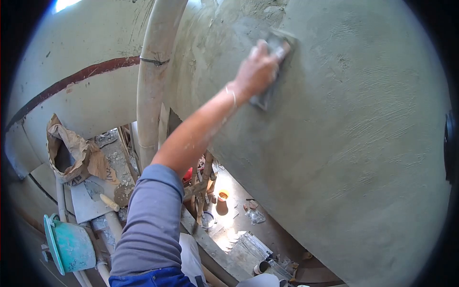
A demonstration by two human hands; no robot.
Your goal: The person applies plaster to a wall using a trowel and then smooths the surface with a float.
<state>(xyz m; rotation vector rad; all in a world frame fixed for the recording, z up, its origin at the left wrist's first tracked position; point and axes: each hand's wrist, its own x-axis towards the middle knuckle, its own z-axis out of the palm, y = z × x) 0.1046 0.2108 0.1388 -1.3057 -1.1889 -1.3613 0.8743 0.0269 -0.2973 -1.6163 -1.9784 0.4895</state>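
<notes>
My right hand (260, 69) is closed around the handle of a plastering trowel (262, 101), blurred by motion. The trowel's long, dark blade lies against the upper part of a grey-green plastered wall (311, 138). Around the tool the plaster is partly smooth. Rough ridges and scratch marks show towards the top and the right. Pale smears dot my forearm, and a thin band circles the wrist. My left hand is out of view.
A thick pale pipe (150, 91) runs down left of the trowel. At the left are an open paper sack (71, 153), a teal bucket (71, 246) and a wooden-handled tool (109, 202). Below, past a scaffold pole (205, 182), lies a littered floor (229, 186).
</notes>
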